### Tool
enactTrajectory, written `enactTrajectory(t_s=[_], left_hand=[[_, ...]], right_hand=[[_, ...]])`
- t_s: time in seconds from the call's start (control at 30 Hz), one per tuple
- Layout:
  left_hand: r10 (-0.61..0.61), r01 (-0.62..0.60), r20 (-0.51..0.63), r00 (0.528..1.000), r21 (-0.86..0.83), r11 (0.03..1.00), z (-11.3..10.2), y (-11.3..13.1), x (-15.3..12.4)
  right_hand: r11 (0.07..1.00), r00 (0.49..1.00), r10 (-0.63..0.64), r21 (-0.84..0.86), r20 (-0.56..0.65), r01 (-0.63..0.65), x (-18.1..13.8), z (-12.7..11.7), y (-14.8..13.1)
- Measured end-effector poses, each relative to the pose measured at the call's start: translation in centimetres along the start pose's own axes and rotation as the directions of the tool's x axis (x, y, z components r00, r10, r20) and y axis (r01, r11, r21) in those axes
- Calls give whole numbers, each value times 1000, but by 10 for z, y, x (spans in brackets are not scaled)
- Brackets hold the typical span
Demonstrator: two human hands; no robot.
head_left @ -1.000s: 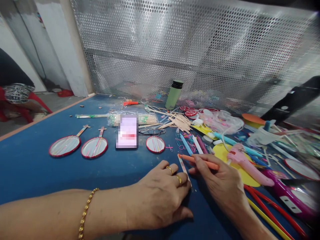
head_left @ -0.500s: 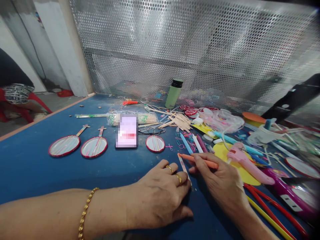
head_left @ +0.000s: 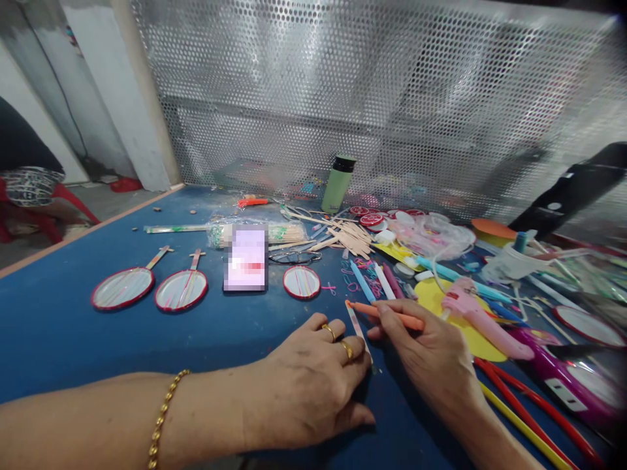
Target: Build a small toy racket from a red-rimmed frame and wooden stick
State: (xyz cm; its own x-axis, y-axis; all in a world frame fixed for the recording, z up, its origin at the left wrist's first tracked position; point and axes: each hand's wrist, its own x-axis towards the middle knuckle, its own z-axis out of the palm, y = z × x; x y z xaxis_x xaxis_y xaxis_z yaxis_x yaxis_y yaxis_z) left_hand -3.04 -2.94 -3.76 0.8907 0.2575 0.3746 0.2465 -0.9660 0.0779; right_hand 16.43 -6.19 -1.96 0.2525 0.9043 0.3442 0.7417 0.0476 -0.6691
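Observation:
My right hand grips an orange marker, its tip touching the far end of a narrow wooden craft stick. That stick lies flat on the blue table and carries pale pink colouring along part of its length. With bent fingers my left hand, wearing two rings, holds the stick down; its fingers cover part of the near portion. Beyond the hands lies a round white disc with a red rim and coloured lines. A blue marker and a white marker rest beside tangled pink and blue loops.
Two red-rimmed discs with stick handles lie at left, near a phone. Loose craft sticks are heaped behind. A pink glue gun rests on yellow sheet at right. A green bottle stands by the perforated metal panel.
The view has shifted very slightly, so everything sits a little further left. Both hands keep their hold, and the orange marker's tip stays at the stick's far end.

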Motion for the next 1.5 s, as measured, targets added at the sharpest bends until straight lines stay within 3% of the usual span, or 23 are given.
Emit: enactTrajectory(t_s=[1.5], left_hand=[[-9,10,50,999,-26,1000,-3,0,0]], right_hand=[[998,999,-33,61,-26,35,-3,-2,-2]])
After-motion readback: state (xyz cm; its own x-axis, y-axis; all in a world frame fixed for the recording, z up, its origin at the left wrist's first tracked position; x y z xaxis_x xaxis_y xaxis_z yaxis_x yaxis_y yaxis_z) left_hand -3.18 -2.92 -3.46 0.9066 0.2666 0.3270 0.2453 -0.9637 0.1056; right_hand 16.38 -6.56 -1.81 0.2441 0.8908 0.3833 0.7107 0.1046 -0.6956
